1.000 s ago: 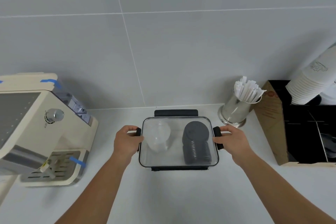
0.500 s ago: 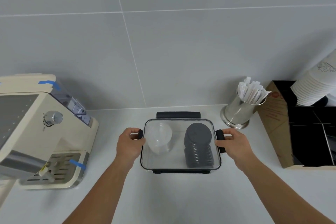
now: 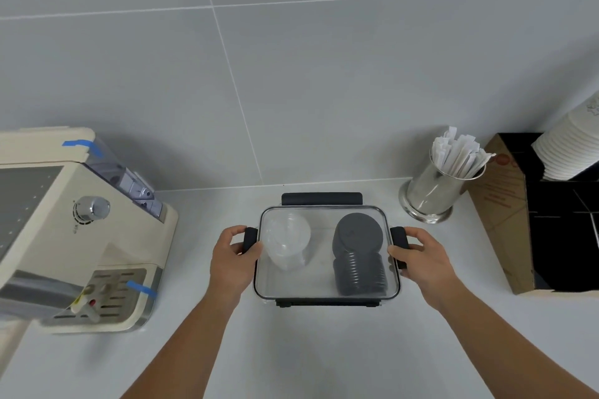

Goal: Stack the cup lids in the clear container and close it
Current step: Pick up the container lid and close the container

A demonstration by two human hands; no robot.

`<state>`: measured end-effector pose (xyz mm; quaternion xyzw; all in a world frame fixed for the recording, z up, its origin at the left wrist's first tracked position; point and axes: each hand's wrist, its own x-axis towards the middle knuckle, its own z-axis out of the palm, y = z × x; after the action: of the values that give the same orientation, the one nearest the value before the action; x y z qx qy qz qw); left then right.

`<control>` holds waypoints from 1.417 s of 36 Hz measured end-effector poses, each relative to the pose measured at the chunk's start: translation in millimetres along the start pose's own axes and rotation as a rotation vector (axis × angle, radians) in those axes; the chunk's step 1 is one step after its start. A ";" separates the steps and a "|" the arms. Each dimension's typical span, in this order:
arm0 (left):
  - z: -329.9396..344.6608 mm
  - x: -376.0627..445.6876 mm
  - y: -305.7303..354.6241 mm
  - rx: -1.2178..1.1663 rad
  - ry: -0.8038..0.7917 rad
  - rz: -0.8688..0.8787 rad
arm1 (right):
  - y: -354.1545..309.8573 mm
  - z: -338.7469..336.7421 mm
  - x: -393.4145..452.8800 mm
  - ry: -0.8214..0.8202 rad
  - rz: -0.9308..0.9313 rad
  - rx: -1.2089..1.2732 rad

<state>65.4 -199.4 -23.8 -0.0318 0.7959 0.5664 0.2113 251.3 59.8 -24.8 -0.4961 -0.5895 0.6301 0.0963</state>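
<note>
A clear container sits on the white surface near the tiled wall, with its transparent cover on top and dark latches along each edge. Inside, a stack of dark grey cup lids leans on the right side and a stack of clear cup lids lies on the left. The left hand is curled around the dark latch on the container's left end, and the right hand grips the matching latch on the right end. To the left stands a cream coffee machine with strips of blue tape; to the right are a steel cup of paper-wrapped straws and a cardboard box beside stacked white cups.
</note>
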 end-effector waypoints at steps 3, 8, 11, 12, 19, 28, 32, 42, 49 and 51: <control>1.7 -2.2 -4.1 0.053 0.042 0.042 | 5.2 1.2 -1.9 0.036 -0.032 -0.005; 4.1 -9.2 -9.4 0.230 0.147 0.253 | 12.0 6.5 -15.0 0.159 -0.199 -0.191; 5.0 -11.2 -11.2 0.280 0.164 0.302 | 15.9 9.3 -20.6 0.207 -0.297 -0.265; 4.3 -11.3 -11.9 0.290 0.161 0.304 | 17.1 10.0 -21.5 0.218 -0.331 -0.288; -0.3 -9.5 -10.0 0.325 0.123 0.259 | 18.9 12.0 -21.9 0.230 -0.418 -0.437; 1.1 -9.9 -4.9 0.309 0.082 0.194 | 4.4 7.9 -26.0 0.131 -0.280 -0.369; 2.5 -11.7 -2.0 0.298 0.101 0.161 | -1.0 6.8 -22.5 0.109 -0.198 -0.273; 2.9 -9.4 -0.8 0.258 0.098 0.096 | -4.2 6.3 -20.5 0.092 -0.122 -0.185; -4.7 -11.0 0.7 0.314 0.013 0.028 | -10.7 -4.6 -10.1 -0.020 0.001 -0.108; -10.3 -14.2 1.7 0.372 -0.006 0.073 | -16.0 -6.9 -5.7 -0.003 0.012 -0.128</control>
<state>74.6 -210.9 -14.3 0.0384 0.8869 0.4169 0.1952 251.8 64.9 -7.2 -0.5039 -0.6257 0.5925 0.0599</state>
